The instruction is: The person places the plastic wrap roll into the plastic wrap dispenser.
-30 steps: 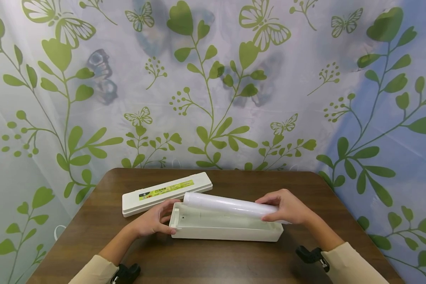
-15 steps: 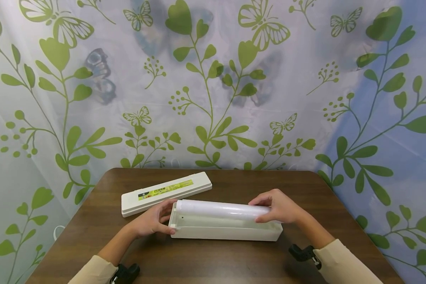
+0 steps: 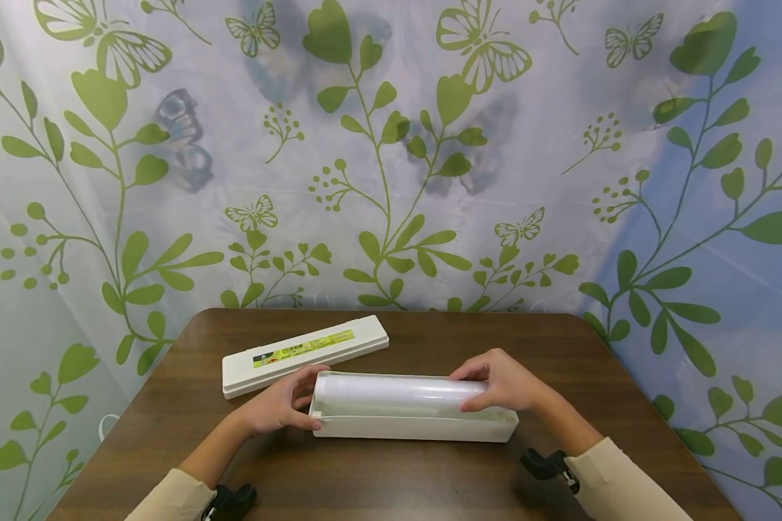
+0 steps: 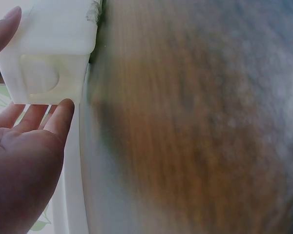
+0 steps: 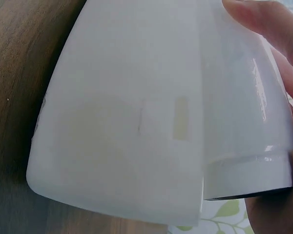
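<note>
A long white plastic box [image 3: 417, 428] lies lidless near the middle of the table. My left hand [image 3: 276, 405] holds its left end, thumb at the front corner and fingers round the back. In the left wrist view, those fingers touch the end wall of the box [image 4: 53, 83]. Inside lies most of a white, shiny roll of cling film [image 3: 391, 392], its left end down between the walls. My right hand [image 3: 505, 383] grips the roll near its right end. There, in the right wrist view, the roll [image 5: 239, 97] stands above the box's rim.
A white lid [image 3: 368, 333] with a yellow-green label lies behind the box to the left, close to my left fingers. The brown wooden table [image 3: 391, 485] ends at the back before a leaf-and-butterfly curtain [image 3: 391, 181].
The roll has come down into the box, left end first, and shifted a little left with my right hand. My left hand has stayed on the box's left end.
</note>
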A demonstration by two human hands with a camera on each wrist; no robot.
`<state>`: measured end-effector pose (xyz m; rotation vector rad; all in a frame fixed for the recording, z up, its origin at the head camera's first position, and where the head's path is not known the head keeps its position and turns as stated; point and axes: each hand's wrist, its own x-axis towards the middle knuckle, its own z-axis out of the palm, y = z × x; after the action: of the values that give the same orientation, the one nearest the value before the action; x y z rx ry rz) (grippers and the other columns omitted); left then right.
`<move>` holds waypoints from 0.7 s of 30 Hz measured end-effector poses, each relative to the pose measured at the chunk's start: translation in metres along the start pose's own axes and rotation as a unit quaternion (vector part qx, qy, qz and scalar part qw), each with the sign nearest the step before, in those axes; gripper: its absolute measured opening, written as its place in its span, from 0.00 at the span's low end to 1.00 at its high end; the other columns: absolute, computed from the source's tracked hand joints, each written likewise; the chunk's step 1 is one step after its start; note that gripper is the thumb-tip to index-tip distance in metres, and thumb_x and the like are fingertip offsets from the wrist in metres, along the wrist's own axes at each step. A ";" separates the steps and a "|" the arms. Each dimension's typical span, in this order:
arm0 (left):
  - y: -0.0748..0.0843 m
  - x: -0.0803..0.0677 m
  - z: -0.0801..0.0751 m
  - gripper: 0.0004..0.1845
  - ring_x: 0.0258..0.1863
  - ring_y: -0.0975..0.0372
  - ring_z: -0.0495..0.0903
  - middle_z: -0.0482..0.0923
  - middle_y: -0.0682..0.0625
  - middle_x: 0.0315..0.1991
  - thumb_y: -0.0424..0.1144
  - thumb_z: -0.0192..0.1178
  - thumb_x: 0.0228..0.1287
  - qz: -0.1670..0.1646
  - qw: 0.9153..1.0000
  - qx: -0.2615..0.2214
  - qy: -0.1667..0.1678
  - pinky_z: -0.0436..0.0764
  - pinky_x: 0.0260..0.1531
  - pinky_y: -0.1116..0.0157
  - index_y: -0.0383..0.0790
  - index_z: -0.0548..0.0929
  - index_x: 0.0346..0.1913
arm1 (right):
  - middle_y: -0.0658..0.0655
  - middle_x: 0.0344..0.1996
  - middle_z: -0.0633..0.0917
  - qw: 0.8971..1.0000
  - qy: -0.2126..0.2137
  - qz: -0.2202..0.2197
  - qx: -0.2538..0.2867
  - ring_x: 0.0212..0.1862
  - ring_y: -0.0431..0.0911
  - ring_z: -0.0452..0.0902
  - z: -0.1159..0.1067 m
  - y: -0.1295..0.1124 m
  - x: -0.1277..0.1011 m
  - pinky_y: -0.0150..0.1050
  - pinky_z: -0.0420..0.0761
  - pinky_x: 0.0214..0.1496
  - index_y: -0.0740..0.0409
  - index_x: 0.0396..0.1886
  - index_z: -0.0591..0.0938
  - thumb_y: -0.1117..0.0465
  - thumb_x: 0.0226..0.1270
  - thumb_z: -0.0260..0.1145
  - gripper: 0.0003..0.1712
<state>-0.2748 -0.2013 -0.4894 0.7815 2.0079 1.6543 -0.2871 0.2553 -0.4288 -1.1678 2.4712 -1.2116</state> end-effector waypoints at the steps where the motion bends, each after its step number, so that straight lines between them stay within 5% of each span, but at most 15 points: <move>1: 0.000 0.000 0.000 0.52 0.71 0.48 0.68 0.63 0.34 0.72 0.29 0.75 0.57 0.000 1.000 0.000 0.000 0.80 0.60 0.67 0.29 0.52 0.78 | 0.52 0.44 0.91 1.000 -0.001 -0.002 0.001 0.41 0.42 0.88 0.001 0.001 0.000 0.36 0.87 0.44 0.53 0.49 0.90 0.56 0.54 0.83 0.22; 13: -0.001 0.000 0.000 0.51 0.68 0.58 0.71 0.63 0.33 0.71 0.28 0.75 0.57 0.012 1.000 0.003 -0.006 0.78 0.62 0.68 0.29 0.53 0.77 | 0.51 0.42 0.91 0.999 -0.004 -0.033 -0.004 0.40 0.41 0.86 0.006 0.010 0.003 0.37 0.87 0.43 0.54 0.49 0.90 0.56 0.54 0.83 0.22; 21: -0.002 0.000 -0.001 0.51 0.67 0.61 0.71 0.64 0.32 0.71 0.28 0.75 0.57 0.017 1.000 0.002 -0.009 0.78 0.61 0.68 0.28 0.53 0.77 | 0.51 0.43 0.91 1.000 -0.004 -0.014 -0.006 0.40 0.39 0.87 0.009 0.008 0.003 0.36 0.87 0.43 0.52 0.49 0.90 0.53 0.53 0.83 0.22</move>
<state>-0.2755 -0.2020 -0.4915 0.8336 1.9967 1.6561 -0.2900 0.2511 -0.4401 -1.2120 2.4679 -1.1987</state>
